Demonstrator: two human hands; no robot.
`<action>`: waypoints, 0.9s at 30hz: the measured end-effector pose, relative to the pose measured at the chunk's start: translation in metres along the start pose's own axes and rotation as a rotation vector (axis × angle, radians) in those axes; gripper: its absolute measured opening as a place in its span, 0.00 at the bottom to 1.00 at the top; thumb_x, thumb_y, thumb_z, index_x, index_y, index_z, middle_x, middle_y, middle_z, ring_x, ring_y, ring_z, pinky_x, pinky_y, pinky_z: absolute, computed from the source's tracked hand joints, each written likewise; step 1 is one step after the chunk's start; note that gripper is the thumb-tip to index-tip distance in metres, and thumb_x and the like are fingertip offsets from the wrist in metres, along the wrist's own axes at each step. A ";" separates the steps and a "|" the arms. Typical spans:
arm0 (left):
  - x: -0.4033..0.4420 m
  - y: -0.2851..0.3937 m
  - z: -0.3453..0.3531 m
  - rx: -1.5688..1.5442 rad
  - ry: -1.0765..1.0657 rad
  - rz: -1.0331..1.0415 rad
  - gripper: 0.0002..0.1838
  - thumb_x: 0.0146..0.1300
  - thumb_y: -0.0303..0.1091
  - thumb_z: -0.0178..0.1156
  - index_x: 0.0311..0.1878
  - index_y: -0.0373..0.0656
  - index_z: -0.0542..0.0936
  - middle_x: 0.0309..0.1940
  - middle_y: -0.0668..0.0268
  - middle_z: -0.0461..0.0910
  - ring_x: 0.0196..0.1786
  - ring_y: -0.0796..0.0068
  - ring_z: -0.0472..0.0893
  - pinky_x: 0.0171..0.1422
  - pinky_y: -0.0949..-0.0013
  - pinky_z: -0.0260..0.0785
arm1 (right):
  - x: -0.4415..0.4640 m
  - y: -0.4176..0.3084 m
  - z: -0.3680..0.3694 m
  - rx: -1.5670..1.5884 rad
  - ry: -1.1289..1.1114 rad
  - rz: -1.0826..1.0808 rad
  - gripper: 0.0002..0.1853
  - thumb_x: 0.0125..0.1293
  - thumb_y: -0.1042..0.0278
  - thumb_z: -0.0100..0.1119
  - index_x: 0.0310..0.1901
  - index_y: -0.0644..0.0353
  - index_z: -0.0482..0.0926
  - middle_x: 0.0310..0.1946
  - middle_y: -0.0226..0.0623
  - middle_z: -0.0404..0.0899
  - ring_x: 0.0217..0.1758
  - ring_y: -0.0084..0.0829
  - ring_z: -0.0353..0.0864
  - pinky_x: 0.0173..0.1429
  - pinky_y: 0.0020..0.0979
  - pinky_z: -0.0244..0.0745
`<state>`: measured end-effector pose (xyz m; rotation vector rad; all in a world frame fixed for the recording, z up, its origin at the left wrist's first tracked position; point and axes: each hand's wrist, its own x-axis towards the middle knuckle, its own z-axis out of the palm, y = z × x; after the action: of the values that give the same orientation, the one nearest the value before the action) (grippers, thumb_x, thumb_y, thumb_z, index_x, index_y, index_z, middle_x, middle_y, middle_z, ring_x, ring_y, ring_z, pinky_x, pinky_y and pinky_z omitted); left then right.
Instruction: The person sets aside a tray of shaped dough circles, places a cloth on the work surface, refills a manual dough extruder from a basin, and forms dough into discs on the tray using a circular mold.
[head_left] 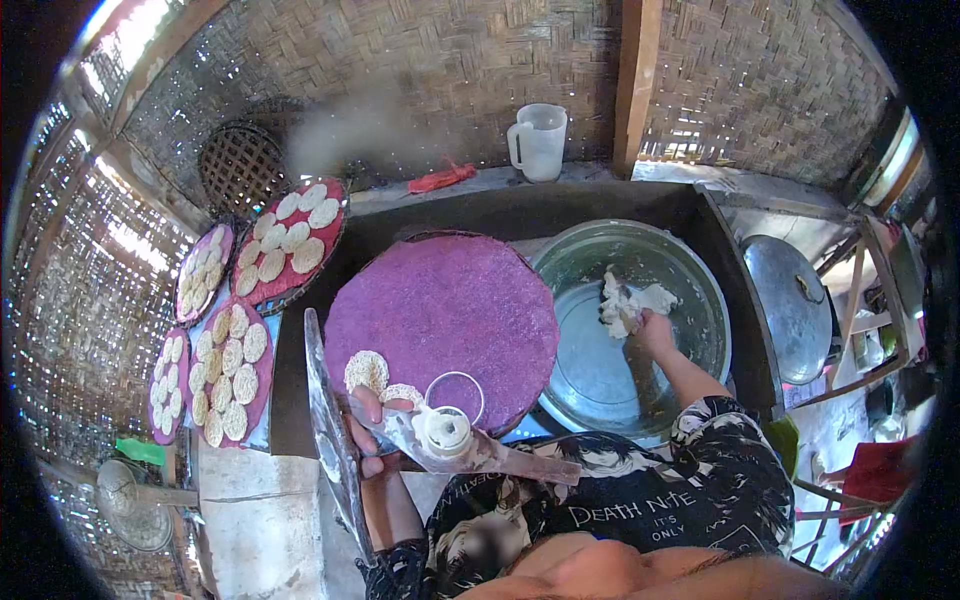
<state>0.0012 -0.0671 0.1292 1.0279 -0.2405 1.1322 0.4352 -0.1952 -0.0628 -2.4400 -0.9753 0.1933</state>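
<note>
My left hand [368, 430] grips a wooden dough press [505, 460], its two long arms spread apart. A white cylinder [444, 432] is set in the lower arm, and the other arm [336, 430] stands up at the left. Beneath it lies a round tray covered in purple cloth [440, 300]. Two stringy white dough discs [367, 370] rest near its front edge, next to a thin white ring [456, 376]. Inside the large metal basin [725, 330], my right hand [655, 335] is closed on a lump of white dough [630, 303]; its fingertips are partly hidden.
Trays of pale discs [290, 235] stand at the left. A white plastic jug [540, 140] and a red plastic bag [441, 178] sit on the back ledge. A dark raised rim [735, 290] surrounds the work surface. A metal lid [785, 305] is at the right.
</note>
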 end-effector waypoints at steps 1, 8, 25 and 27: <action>-0.001 0.000 0.002 -0.005 0.012 0.006 0.12 0.43 0.25 0.67 0.24 0.44 0.70 0.36 0.63 0.63 0.51 0.43 0.73 0.51 0.46 0.73 | 0.004 -0.001 -0.001 -0.005 -0.003 0.007 0.13 0.55 0.61 0.54 0.30 0.65 0.74 0.28 0.56 0.75 0.35 0.55 0.75 0.38 0.46 0.69; -0.005 0.001 -0.002 0.034 0.020 0.000 0.12 0.43 0.25 0.67 0.23 0.43 0.70 0.36 0.62 0.63 0.51 0.42 0.73 0.50 0.46 0.74 | 0.010 0.027 0.018 -0.036 -0.047 -0.086 0.10 0.52 0.66 0.56 0.31 0.64 0.73 0.28 0.55 0.75 0.35 0.53 0.76 0.38 0.46 0.69; -0.011 0.004 -0.004 0.065 -0.006 0.016 0.12 0.43 0.26 0.66 0.24 0.44 0.70 0.36 0.63 0.62 0.50 0.42 0.73 0.51 0.44 0.72 | -0.040 -0.030 0.080 -0.171 -0.450 -0.215 0.10 0.50 0.72 0.52 0.35 0.64 0.75 0.33 0.56 0.76 0.37 0.53 0.77 0.40 0.44 0.73; -0.013 0.007 -0.005 0.080 -0.011 0.018 0.12 0.43 0.26 0.66 0.24 0.45 0.70 0.36 0.63 0.62 0.50 0.43 0.73 0.50 0.44 0.73 | -0.041 -0.043 0.083 0.039 -0.489 -0.036 0.11 0.52 0.69 0.53 0.36 0.63 0.75 0.30 0.56 0.77 0.35 0.49 0.79 0.39 0.43 0.74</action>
<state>-0.0119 -0.0715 0.1221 1.1048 -0.2155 1.1600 0.3535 -0.1631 -0.1146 -2.3831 -1.1986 0.8173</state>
